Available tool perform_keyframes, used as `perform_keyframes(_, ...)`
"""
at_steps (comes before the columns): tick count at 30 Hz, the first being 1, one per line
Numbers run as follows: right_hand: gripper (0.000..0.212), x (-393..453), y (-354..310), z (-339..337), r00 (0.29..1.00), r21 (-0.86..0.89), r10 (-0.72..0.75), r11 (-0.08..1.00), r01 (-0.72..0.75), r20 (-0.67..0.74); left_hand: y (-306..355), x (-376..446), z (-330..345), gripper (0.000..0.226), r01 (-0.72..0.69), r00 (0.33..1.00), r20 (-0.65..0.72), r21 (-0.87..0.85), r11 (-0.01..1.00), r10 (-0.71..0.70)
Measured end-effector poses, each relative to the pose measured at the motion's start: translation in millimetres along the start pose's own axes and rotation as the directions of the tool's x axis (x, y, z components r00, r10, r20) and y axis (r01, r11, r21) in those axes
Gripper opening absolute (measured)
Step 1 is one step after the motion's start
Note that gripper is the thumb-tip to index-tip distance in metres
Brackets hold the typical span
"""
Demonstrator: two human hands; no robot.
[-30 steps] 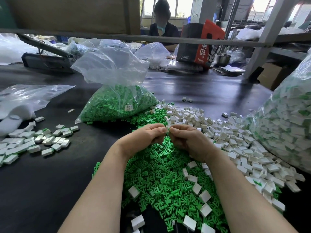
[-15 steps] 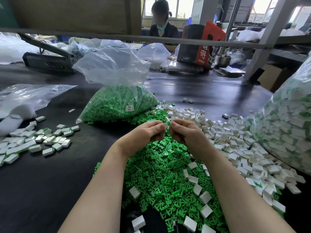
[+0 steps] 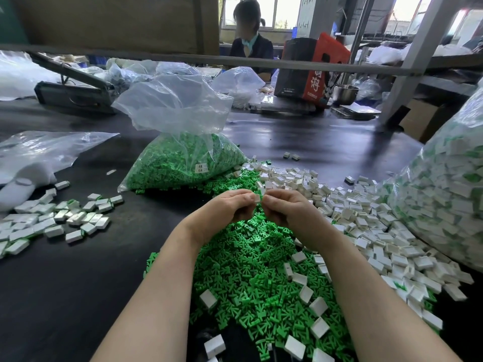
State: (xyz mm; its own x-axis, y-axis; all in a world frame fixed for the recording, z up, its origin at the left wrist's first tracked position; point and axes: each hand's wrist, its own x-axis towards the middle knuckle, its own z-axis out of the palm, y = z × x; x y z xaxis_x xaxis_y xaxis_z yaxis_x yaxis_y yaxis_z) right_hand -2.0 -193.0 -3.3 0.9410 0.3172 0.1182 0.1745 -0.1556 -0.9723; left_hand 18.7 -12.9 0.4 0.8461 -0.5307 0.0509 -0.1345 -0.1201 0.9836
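Note:
My left hand (image 3: 222, 211) and my right hand (image 3: 290, 209) meet above a heap of small green plastic pieces (image 3: 248, 270). Both pinch one small white block (image 3: 257, 198) between their fingertips. Whether a green piece sits in the block is hidden by the fingers. Loose white blocks (image 3: 366, 231) lie spread to the right of the heap. A group of white blocks with green inserts (image 3: 52, 218) lies on the dark table at the left.
A clear bag of green pieces (image 3: 183, 163) stands behind my hands. A large bag of white-and-green blocks (image 3: 444, 199) fills the right edge. Empty plastic bags (image 3: 39, 152) lie at far left. A person (image 3: 249, 40) sits beyond the table by a red-black box (image 3: 311, 71).
Both hands have lifted slightly, still joined on the white block. The view has tilted a little.

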Motion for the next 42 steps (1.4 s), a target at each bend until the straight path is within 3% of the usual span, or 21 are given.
perform_keyframes(9,0.034,0.2,7.3,-1.9,0.991,0.112,0.096,0.988,-0.107,0.098,5.0,1.9,4.9,0.032,0.002,1.0,0.03,0.033,0.999,-0.003)
perform_keyframes(15,0.029,0.7,6.5,-5.9,0.991,0.097,0.037,0.994,-0.05,0.132,0.2,2.8,0.1,0.02,0.023,0.999,0.034,0.101,0.995,-0.027)
perform_keyframes(25,0.029,-0.7,9.3,-7.9,0.969,0.13,0.105,0.982,-0.137,0.225,5.6,-1.5,1.3,0.034,0.048,0.995,0.087,0.074,0.996,-0.055)
perform_keyframes(33,0.033,-1.7,10.4,-6.3,0.97,0.157,0.137,0.973,-0.17,0.2,5.0,-1.3,0.5,0.034,0.043,0.995,0.084,0.121,0.992,-0.054)
perform_keyframes(42,0.021,-1.9,11.4,-12.2,0.963,0.265,0.135,0.944,-0.197,0.234,8.2,-0.2,5.6,0.034,0.074,0.988,0.121,0.181,0.981,-0.097)
